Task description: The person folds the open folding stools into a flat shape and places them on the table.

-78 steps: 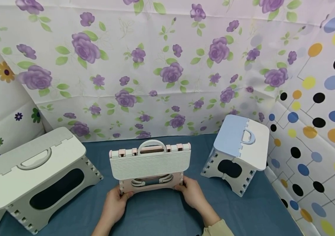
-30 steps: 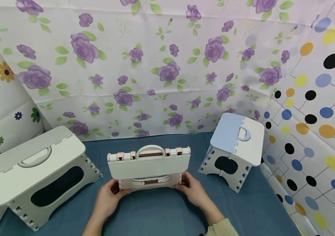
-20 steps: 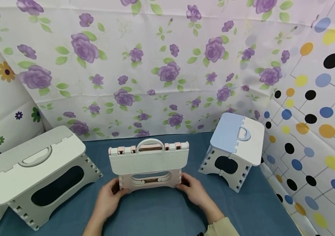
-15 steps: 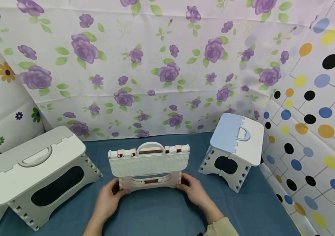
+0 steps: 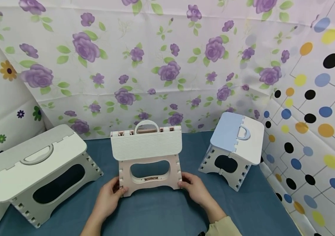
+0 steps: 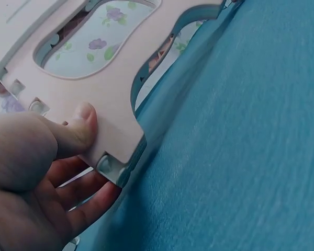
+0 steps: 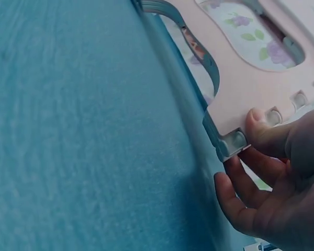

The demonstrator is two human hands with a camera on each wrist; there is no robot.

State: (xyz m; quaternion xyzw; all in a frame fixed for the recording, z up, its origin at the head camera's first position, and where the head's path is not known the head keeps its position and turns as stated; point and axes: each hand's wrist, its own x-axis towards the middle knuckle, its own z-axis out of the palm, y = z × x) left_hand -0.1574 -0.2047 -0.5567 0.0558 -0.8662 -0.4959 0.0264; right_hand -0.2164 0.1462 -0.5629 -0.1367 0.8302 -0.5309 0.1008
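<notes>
A pink and white folding stool (image 5: 146, 144) stands in the middle in the head view, with its seat folded, the white textured half hanging down at the front and the carrying handle up on top. My left hand (image 5: 108, 196) grips the lower left corner of its pink leg panel. In the left wrist view the thumb (image 6: 83, 123) lies on the panel's face and the fingers are behind it. On the opposite lower corner my right hand (image 5: 198, 190) pinches the panel; in the right wrist view its thumb (image 7: 256, 128) presses the front and its fingers reach behind the edge.
A large grey and white folding stool (image 5: 64, 177) stands unfolded at left. At right is a smaller blue and white folding stool (image 5: 232, 144), also unfolded. Everything rests on a blue cloth (image 5: 152, 216). A flowered curtain (image 5: 155, 65) hangs behind, a dotted one (image 5: 317, 131) at right.
The pink and white stool has tilted up, so more of its leg panel and the opening in it shows. Both hands have kept their hold on the lower corners.
</notes>
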